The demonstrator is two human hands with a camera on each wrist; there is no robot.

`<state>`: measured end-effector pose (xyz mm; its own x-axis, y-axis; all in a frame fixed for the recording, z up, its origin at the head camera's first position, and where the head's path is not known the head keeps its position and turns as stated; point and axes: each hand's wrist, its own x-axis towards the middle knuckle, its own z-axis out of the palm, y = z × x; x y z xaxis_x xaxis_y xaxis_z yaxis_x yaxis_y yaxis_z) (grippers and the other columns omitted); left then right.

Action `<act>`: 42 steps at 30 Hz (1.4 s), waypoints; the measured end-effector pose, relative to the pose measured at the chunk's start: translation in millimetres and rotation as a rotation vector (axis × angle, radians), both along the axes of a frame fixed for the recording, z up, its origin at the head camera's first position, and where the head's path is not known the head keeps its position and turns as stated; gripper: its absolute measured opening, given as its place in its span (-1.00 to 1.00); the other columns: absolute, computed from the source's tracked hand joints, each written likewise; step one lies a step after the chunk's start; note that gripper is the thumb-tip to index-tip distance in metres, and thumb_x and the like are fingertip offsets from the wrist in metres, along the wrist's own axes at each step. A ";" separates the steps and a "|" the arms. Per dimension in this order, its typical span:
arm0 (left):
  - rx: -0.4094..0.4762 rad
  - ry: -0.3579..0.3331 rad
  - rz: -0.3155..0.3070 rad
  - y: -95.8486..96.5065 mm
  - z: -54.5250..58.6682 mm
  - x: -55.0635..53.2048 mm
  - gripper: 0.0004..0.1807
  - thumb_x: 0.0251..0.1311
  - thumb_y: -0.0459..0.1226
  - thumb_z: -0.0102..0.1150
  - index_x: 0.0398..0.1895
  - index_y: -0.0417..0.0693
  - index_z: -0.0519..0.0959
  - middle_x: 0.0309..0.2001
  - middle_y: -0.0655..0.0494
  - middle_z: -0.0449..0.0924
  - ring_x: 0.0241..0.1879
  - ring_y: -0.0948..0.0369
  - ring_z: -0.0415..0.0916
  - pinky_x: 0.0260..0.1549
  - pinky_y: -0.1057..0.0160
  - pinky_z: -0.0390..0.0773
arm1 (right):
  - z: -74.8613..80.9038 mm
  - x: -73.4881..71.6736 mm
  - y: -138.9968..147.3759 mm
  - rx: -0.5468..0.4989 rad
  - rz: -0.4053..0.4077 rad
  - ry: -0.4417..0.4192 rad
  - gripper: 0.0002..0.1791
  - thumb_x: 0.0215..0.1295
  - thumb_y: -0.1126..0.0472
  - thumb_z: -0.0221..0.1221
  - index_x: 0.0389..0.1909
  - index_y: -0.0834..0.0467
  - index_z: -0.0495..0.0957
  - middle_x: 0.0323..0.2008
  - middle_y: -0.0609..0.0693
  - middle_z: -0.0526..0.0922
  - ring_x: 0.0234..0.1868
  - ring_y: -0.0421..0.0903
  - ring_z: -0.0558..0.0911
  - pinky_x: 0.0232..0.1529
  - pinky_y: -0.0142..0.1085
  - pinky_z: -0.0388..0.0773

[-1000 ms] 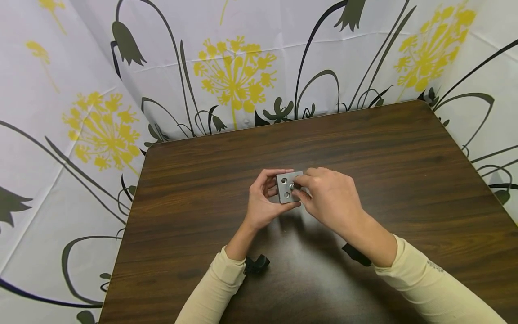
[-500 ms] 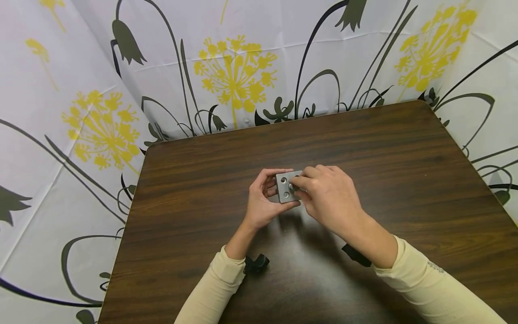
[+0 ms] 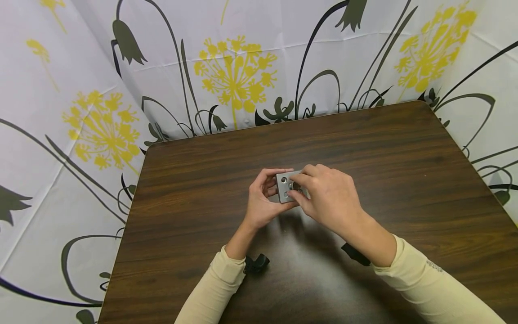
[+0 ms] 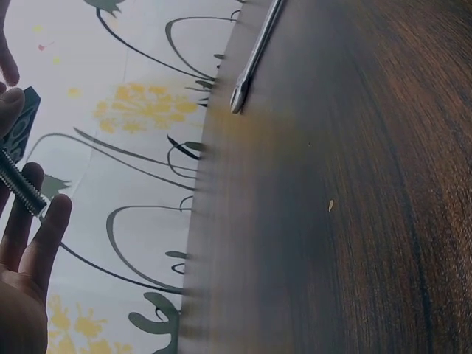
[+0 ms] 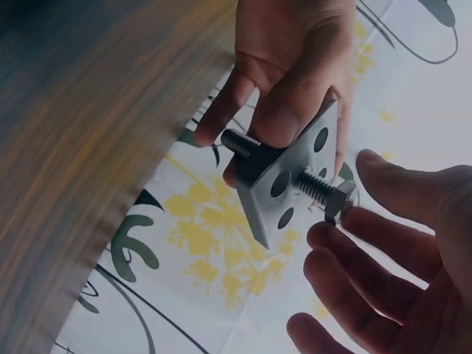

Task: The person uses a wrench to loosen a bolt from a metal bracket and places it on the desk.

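In the centre of the head view, the left hand [image 3: 259, 201] grips by its edges a grey metal plate [image 3: 282, 187] with holes, above the brown table [image 3: 202, 189]. The right hand [image 3: 332, 191] is loosely around the bolt [image 5: 319, 189] in it — the right wrist view shows the thumb apart from its head. A metal rod [image 4: 257, 57] lies at upper middle of the left wrist view.

Beneath the hands [image 3: 332, 198] spreads a worktop [image 3: 202, 180] in dark brown wood grain, its far corners rounded. Beyond the hands, and rising well out to the left and right of them, white sheeting [image 3: 259, 20] with visible creases bears large yellow flower heads [image 3: 235, 76] and drooping grey-green bells [image 3: 126, 42]. Soft, pale sheen [image 3: 319, 261] lies on the near side of the hands, dark shadow [image 3: 292, 221] just below them.
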<state>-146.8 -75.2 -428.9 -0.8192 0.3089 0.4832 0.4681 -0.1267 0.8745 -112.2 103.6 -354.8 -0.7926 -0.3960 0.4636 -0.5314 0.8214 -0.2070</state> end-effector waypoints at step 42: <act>0.002 0.014 -0.004 -1.8 -17.8 -8.9 -0.16 -0.35 -0.67 0.52 0.16 -0.25 0.43 0.14 -0.14 0.57 0.03 -0.05 0.58 -0.10 0.05 0.63 | -0.5 0.7 2.0 0.007 -0.014 0.002 -0.78 0.14 0.08 0.42 -0.22 0.06 0.75 -0.42 -0.10 0.65 -0.46 -0.12 0.57 -0.67 -0.24 0.47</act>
